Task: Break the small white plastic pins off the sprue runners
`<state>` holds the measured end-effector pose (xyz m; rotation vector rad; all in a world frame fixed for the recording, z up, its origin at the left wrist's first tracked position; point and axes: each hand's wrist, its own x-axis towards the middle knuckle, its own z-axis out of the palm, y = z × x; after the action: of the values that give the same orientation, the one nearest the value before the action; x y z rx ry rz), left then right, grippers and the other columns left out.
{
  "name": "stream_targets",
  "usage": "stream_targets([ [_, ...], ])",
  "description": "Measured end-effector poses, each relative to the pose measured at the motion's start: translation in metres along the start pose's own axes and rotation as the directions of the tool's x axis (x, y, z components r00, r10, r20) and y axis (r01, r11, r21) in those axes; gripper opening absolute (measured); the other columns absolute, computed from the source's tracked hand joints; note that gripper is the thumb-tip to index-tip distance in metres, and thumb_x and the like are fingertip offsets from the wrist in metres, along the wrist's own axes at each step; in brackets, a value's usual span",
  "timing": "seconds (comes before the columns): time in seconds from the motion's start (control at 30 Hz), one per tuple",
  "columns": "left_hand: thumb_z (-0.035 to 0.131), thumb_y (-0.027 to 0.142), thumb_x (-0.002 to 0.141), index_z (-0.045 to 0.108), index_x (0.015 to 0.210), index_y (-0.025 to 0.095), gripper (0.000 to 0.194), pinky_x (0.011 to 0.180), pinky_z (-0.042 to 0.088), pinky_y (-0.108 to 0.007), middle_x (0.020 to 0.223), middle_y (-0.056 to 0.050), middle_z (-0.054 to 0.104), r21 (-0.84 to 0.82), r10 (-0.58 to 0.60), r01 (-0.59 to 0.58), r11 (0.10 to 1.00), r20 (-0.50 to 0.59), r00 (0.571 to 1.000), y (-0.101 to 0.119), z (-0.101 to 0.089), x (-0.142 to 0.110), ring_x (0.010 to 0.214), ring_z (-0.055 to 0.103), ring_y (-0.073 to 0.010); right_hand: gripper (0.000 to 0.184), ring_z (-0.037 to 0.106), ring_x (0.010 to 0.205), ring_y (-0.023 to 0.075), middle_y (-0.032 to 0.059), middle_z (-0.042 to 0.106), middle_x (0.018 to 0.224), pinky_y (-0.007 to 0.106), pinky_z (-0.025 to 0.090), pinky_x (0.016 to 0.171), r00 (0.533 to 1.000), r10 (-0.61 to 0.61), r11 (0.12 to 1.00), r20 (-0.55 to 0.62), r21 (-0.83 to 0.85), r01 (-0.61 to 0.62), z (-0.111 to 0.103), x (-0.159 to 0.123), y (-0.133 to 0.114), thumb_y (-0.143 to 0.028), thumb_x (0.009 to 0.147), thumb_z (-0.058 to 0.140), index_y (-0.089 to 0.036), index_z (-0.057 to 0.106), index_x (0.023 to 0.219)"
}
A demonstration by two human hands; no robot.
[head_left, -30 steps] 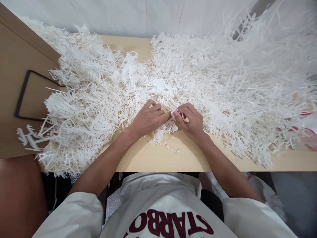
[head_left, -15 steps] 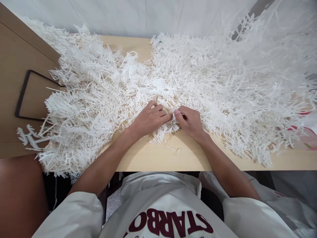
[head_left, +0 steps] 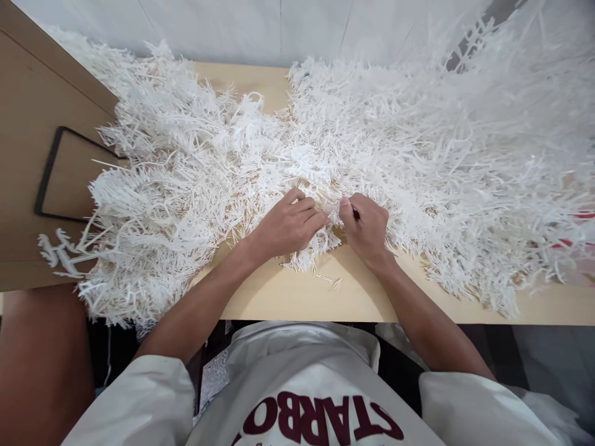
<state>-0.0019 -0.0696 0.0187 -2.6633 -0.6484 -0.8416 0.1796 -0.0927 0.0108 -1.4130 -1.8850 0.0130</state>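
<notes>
White, branching, plastic-looking strands (head_left: 214, 158) cover much of the table in a thick tangled layer. Near the table's front middle, my left hand (head_left: 297, 222) has its fingers curled and its fingertips pressed down into a small clump of white strands (head_left: 309, 255). Just to the right of it, my right hand (head_left: 367, 224) is closed, thumb on top against the bent fingers. A small dark spot shows in the fold of that fist; I cannot tell if it is a thing or a shadow. What lies between the fingertips of both hands is mostly hidden.
A cardboard-brown panel with a black handle (head_left: 49, 170) stands at the left. The pale wooden table (head_left: 297, 300) ends close to my body. Behind it rises a light wall (head_left: 242, 31). Someone's bare limb (head_left: 44, 365) shows at lower left.
My right hand has moved slightly right and turned, widening the gap between the hands. The left hand stays bent over the same clump. The whole view has shifted a little.
</notes>
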Motion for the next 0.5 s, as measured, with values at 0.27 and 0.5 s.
stream_targets([
  [0.27,0.05,0.021,0.091,0.05,0.078,0.017,0.013,0.069,0.038,-0.029,0.062,0.004,0.059,-0.069,-0.011,0.001,0.998,-0.146,0.989,0.012,-0.015,0.003,0.062,0.05,-0.0098,0.041,0.026,0.047,0.0076,-0.0055,0.029,0.051,0.027,0.02,0.049,0.937,0.227,0.974,-0.267,0.079,-0.213,-0.01,0.013,0.022,-0.034,0.094,0.038,-0.021,0.029,0.056],
  [0.5,0.051,0.021,0.09,0.054,0.081,0.016,0.01,0.072,0.037,-0.03,0.062,0.003,0.06,0.009,-0.114,0.116,0.993,-0.115,0.987,0.001,-0.001,-0.005,0.063,0.05,-0.0103,0.05,0.033,0.047,0.0067,-0.0045,0.037,0.047,0.026,0.026,0.051,0.945,0.243,0.965,-0.219,0.15,-0.214,-0.019,0.018,0.021,-0.046,0.09,0.046,-0.018,0.04,0.05],
])
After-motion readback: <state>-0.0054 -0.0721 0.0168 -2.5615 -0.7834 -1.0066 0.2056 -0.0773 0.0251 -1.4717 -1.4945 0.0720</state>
